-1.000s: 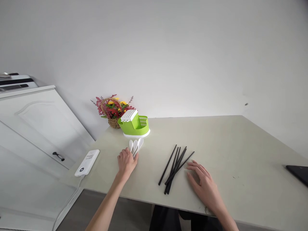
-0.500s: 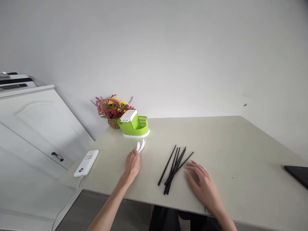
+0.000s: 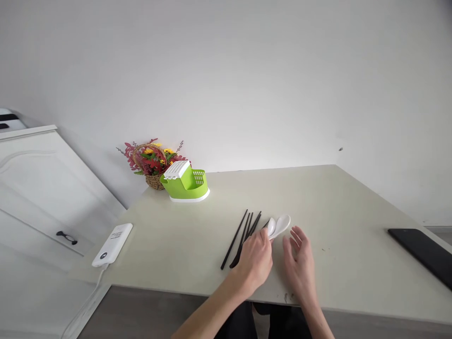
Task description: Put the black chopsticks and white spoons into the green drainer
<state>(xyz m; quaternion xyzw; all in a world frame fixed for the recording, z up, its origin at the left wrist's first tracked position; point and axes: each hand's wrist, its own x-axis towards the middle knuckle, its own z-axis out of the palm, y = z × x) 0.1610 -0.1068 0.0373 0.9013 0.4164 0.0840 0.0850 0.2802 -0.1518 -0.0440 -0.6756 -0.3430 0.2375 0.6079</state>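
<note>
My left hand (image 3: pixel 254 259) is closed around white spoons (image 3: pixel 282 225), at least two, whose bowls point away from me; their handles are hidden in my fingers. It is over the right part of several black chopsticks (image 3: pixel 234 239), which lie loosely fanned on the table and are partly covered by this hand. Just right of the spoons is my right hand (image 3: pixel 300 263), fingers apart and holding nothing. At the back left stands a green cutlery holder (image 3: pixel 183 188) with a white slotted top and white base.
Behind the holder is a wicker basket of flowers (image 3: pixel 153 160) against the wall. A white power bank (image 3: pixel 113 245) with a cable lies at the table's left edge. A black phone (image 3: pixel 422 254) lies at the right. A white cabinet (image 3: pixel 52 188) stands to the left.
My left hand has carried the white spoons rightward from in front of the green holder to over the chopsticks. My right hand has turned more upright beside them. The view has shifted right.
</note>
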